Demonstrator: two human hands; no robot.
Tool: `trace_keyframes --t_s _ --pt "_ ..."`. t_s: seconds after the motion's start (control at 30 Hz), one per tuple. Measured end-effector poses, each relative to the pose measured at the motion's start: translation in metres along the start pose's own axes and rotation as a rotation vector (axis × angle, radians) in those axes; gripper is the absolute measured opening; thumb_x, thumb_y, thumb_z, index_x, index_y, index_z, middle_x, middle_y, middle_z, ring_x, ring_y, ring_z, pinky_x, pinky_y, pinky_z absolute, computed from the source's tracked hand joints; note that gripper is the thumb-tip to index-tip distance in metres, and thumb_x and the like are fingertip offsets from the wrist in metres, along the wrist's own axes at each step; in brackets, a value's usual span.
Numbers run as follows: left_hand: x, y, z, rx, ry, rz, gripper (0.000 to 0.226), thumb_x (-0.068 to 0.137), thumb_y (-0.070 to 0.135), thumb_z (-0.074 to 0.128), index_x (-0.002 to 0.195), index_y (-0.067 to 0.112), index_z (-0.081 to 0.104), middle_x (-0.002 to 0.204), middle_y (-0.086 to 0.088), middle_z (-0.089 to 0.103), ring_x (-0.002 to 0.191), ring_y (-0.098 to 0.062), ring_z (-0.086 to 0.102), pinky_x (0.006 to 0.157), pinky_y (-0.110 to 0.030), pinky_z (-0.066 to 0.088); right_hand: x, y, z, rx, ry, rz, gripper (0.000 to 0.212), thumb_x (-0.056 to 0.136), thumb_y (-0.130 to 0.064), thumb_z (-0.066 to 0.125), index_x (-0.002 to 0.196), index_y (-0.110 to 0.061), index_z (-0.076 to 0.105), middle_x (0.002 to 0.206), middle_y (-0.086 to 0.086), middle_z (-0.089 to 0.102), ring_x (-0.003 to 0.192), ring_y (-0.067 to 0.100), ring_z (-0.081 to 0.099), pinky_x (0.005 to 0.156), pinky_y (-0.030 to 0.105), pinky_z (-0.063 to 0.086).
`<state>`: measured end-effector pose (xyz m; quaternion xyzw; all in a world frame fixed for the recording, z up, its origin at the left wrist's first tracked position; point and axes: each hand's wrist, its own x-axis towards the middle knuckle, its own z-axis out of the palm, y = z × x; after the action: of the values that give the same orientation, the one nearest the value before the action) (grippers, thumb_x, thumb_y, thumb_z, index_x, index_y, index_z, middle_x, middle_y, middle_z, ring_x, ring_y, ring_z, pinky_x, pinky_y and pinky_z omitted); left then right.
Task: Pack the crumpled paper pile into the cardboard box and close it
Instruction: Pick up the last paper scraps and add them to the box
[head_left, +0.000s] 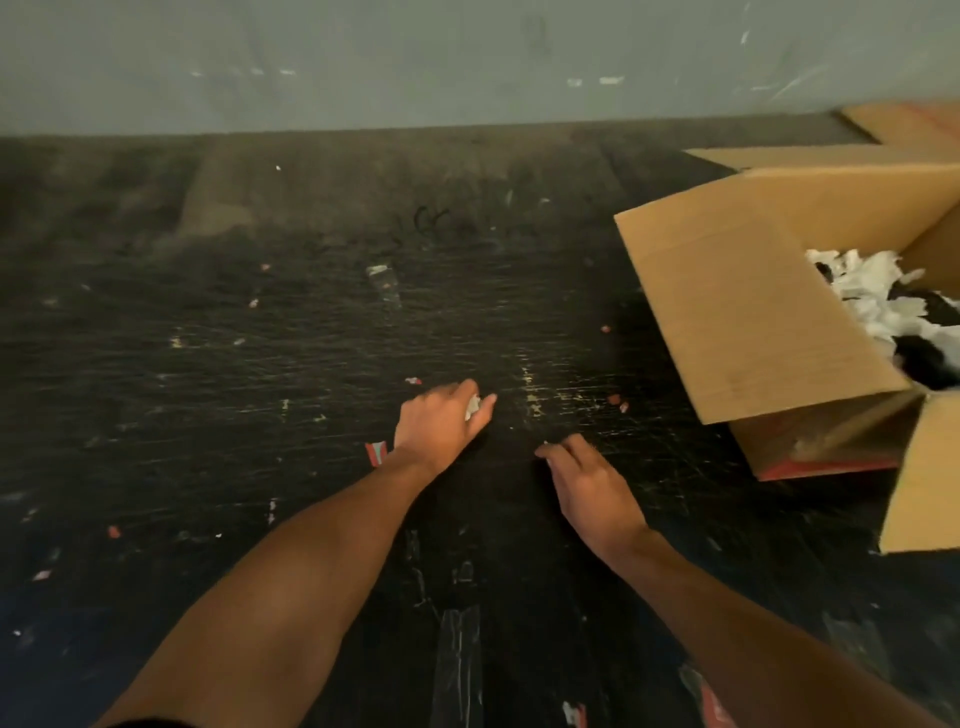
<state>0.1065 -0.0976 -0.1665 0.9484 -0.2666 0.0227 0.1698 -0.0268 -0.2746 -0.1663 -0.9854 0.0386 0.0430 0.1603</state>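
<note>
Left hand (441, 421): seen at the centre of the frame, low over the bench, with a small white paper scrap (472, 406) pinched between thumb and fingers.
Right hand (587, 480): placed just right of centre, palm down, fingers curled toward the surface; a tiny pale speck is seen at the fingertips, but whether anything is gripped cannot be told.
Bench (260, 338): dark, scratched, dotted with small red and white bits.
Cardboard box (753, 312): set at the right edge of the frame, flaps open, well apart from both hands.
Crumpled paper (878, 296): white and black pieces are seen inside the box, at its open top.
Striped scrap (376, 453): lying on the bench just left of the left wrist.
Wall (415, 62): grey, across the top of the frame.
</note>
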Motion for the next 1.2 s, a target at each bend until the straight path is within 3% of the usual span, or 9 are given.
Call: trace_keyframes --t_s 0.2,0.3,0.43,0.67,0.77,0.9,1.07,1.2 --pt "-0.036 -0.013 -0.033 -0.148 -0.052 -0.193 0.038 0.101 0.046 0.034 0.106 0.021 0.061 0.087 -0.004 0.07 0.084 -0.023 0.068 0.078 -0.043 0.056 -0.012 -0.015 -0.019 0.073 -0.096 0.095 0.036 0.101 -0.03 0.041 0.137 -0.028 0.046 0.136 0.001 0.049 0.116 0.019 0.057 0.097 0.037 0.049" --pt "-0.054 -0.013 -0.052 -0.24 -0.063 -0.25 0.036 0.102 0.044 0.033 0.102 0.022 0.062 0.081 0.001 0.066 0.077 -0.015 0.067 0.074 -0.041 0.058 -0.022 -0.03 -0.038 0.127 -0.094 0.079 0.033 0.102 -0.03 0.039 0.132 -0.025 0.052 0.13 -0.001 0.054 0.116 0.015 0.056 0.099 0.034 0.046" --pt "-0.077 -0.007 -0.078 -0.381 -0.033 -0.29 0.037 0.101 0.047 0.033 0.096 0.027 0.063 0.084 0.0 0.066 0.082 -0.015 0.066 0.076 -0.041 0.058 -0.043 -0.045 -0.065 0.177 -0.029 0.05 0.026 0.1 -0.029 0.046 0.121 -0.023 0.061 0.114 -0.002 0.063 0.104 0.009 0.059 0.092 0.027 0.048" --pt "-0.091 0.031 -0.133 -0.385 0.047 -0.229 0.045 0.103 0.045 0.03 0.1 0.018 0.067 0.095 -0.007 0.068 0.102 -0.022 0.056 0.089 -0.044 0.048 -0.074 -0.056 -0.135 0.208 0.068 0.052 0.022 0.099 -0.031 0.049 0.11 -0.022 0.066 0.098 -0.004 0.065 0.092 0.011 0.063 0.082 0.032 0.052" --pt "-0.083 0.055 -0.155 -0.399 0.065 -0.187 0.044 0.103 0.044 0.031 0.092 0.019 0.065 0.093 -0.007 0.068 0.096 -0.021 0.058 0.082 -0.04 0.048 -0.082 -0.053 -0.167 0.184 0.121 0.057 0.023 0.099 -0.033 0.049 0.107 -0.02 0.066 0.098 -0.004 0.066 0.092 0.012 0.062 0.083 0.032 0.051" --pt "-0.062 0.094 -0.175 -0.439 0.095 -0.108 0.042 0.102 0.044 0.033 0.083 0.021 0.063 0.088 -0.008 0.068 0.09 -0.024 0.061 0.074 -0.036 0.045 -0.096 -0.034 -0.203 0.175 0.19 0.112 0.031 0.098 -0.042 0.047 0.085 -0.022 0.067 0.082 -0.002 0.066 0.078 0.011 0.061 0.076 0.033 0.05" --pt "-0.034 0.155 -0.186 -0.471 0.154 0.008 0.045 0.101 0.046 0.035 0.081 0.019 0.065 0.081 -0.006 0.067 0.081 -0.023 0.062 0.071 -0.038 0.048 -0.118 0.01 -0.239 0.18 0.326 0.147 0.031 0.099 -0.038 0.048 0.08 -0.019 0.063 0.08 0.0 0.065 0.077 0.018 0.059 0.065 0.029 0.037" --pt "-0.007 0.214 -0.18 -0.526 0.177 0.066 0.044 0.1 0.047 0.033 0.083 0.022 0.065 0.08 -0.003 0.066 0.078 -0.02 0.062 0.07 -0.039 0.053 -0.128 0.059 -0.266 0.2 0.337 0.197 0.026 0.099 -0.035 0.049 0.084 -0.02 0.064 0.083 0.0 0.065 0.078 0.016 0.058 0.063 0.029 0.037"
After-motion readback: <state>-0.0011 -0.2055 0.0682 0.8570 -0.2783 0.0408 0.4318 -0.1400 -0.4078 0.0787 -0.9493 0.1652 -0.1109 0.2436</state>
